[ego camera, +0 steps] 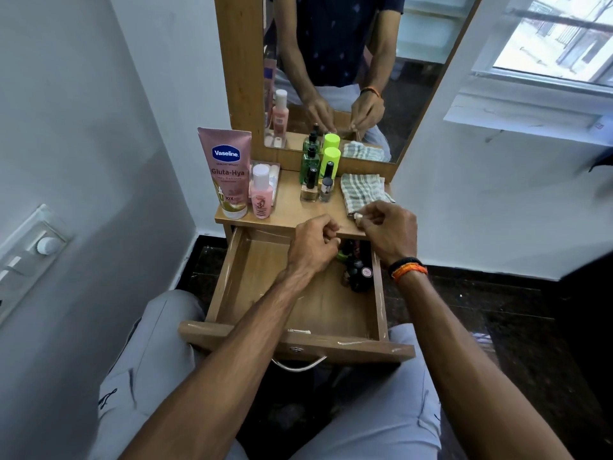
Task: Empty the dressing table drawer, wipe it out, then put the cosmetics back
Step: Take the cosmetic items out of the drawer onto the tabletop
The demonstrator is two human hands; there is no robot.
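Drawer [300,327] standing open, partly emptied | left hand [313,247] curling empty | right hand [389,232] pinching small item [359,216] | next: clearing far-right bottles [356,272].

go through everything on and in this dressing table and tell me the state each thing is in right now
drawer: pulled open, a few dark cosmetics left at its back right
Vaseline tube: standing cap-down on the tabletop
pink bottle: upright, capped
green bottle: upright
two nail polish bottles: upright, capped
checked cloth: lying folded
left hand: fingers curled, over the drawer
right hand: pinching a small item
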